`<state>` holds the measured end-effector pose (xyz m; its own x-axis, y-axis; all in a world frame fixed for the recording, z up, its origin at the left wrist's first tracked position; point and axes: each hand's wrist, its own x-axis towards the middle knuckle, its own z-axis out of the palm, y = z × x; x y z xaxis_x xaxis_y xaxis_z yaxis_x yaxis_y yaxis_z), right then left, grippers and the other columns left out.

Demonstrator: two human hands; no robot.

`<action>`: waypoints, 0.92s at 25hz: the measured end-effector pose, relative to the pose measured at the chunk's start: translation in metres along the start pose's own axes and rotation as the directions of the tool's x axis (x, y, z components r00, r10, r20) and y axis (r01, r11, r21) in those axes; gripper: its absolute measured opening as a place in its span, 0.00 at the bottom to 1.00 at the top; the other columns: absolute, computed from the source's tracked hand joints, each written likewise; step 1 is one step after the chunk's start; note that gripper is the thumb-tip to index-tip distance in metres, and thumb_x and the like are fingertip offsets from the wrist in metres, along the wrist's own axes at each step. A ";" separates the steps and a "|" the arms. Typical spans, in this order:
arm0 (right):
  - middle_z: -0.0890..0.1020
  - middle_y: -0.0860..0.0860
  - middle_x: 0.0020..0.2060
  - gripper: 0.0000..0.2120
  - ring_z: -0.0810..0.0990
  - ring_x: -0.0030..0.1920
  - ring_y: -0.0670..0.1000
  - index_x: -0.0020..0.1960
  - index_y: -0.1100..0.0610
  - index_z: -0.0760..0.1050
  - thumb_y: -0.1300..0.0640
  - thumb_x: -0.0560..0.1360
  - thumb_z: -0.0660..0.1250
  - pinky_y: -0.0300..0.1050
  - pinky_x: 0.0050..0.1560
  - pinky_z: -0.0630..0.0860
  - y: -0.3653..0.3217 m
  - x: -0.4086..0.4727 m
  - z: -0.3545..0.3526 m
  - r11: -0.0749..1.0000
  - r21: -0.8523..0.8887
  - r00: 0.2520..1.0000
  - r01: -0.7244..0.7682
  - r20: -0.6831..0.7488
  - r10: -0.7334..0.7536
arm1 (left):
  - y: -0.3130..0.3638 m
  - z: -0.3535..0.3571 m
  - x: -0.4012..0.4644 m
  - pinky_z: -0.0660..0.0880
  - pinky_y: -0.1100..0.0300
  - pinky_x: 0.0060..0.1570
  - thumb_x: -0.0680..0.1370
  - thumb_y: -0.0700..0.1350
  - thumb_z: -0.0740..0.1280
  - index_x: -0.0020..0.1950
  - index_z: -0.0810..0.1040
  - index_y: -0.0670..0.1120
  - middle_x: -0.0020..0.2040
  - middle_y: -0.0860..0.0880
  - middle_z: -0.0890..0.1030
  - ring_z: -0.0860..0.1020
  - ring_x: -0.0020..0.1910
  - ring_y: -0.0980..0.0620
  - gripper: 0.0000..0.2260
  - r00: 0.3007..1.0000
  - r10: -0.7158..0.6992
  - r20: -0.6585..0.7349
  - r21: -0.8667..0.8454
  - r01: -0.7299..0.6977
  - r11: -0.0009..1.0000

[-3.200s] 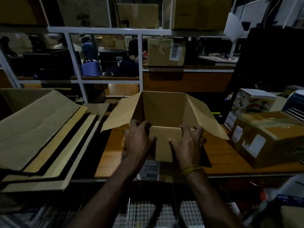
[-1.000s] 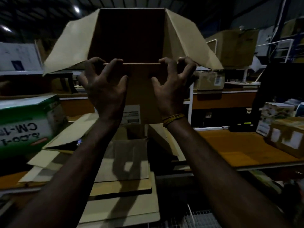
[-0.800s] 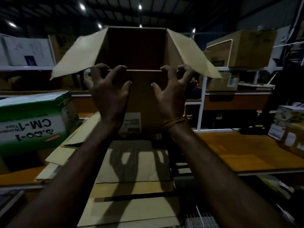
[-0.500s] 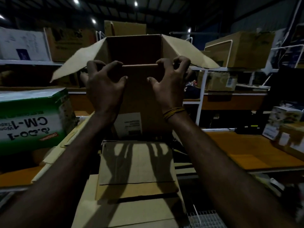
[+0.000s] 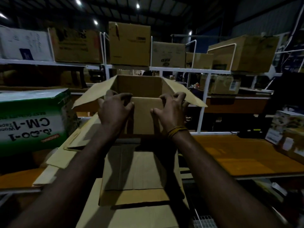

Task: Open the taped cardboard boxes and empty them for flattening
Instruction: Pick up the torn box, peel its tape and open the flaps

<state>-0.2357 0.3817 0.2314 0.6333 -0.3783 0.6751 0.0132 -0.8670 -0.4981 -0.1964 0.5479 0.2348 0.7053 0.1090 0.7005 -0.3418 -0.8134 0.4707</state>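
Observation:
An open brown cardboard box (image 5: 143, 116) is held upright in front of me, its side flaps spread left and right and its inside looking empty. My left hand (image 5: 115, 111) grips the near wall at the left, fingers curled over the top edge. My right hand (image 5: 171, 111), a yellow band at the wrist, grips the same wall at the right. The box hangs just above a stack of flattened cardboard (image 5: 136, 171) below my arms.
A green and white carton (image 5: 32, 119) sits at the left. An orange wooden table (image 5: 238, 155) stretches right, with a printed box (image 5: 287, 127) at its far end. White shelving (image 5: 181, 69) behind carries several brown boxes.
I have lowered the box from head height down toward the flattened cardboard stack. Both hands keep their grip on the near wall. The view tilted downward.

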 end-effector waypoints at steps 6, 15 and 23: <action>0.61 0.56 0.65 0.26 0.64 0.64 0.63 0.62 0.50 0.76 0.45 0.67 0.77 0.53 0.63 0.67 0.030 -0.006 0.033 0.990 -0.076 0.942 -0.119 0.308 0.137 | -0.030 0.045 -0.014 0.72 0.49 0.54 0.77 0.57 0.69 0.65 0.78 0.60 0.65 0.46 0.74 0.70 0.64 0.37 0.16 0.971 -0.067 0.231 0.127 0.038 0.991; 0.64 0.56 0.68 0.26 0.61 0.69 0.61 0.67 0.44 0.71 0.42 0.72 0.73 0.62 0.70 0.62 0.068 -0.043 0.078 0.981 -0.175 0.891 -0.085 0.426 0.154 | -0.057 0.089 -0.065 0.68 0.39 0.65 0.76 0.58 0.69 0.71 0.69 0.64 0.74 0.49 0.68 0.65 0.71 0.39 0.24 0.942 -0.152 0.299 0.251 0.076 0.965; 0.60 0.53 0.73 0.29 0.62 0.73 0.58 0.72 0.42 0.66 0.51 0.74 0.72 0.61 0.72 0.66 0.128 -0.061 0.042 0.994 0.070 0.948 -0.086 0.312 0.060 | 0.008 0.114 -0.106 0.54 0.37 0.74 0.76 0.57 0.69 0.75 0.67 0.58 0.79 0.43 0.57 0.48 0.79 0.38 0.27 0.948 -0.003 0.318 0.067 -0.020 0.998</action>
<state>-0.2404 0.3075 0.1041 0.8427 -0.3091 0.4408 0.0134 -0.8064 -0.5912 -0.2028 0.4650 0.1031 0.8671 -0.0764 0.4923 -0.3133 -0.8519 0.4196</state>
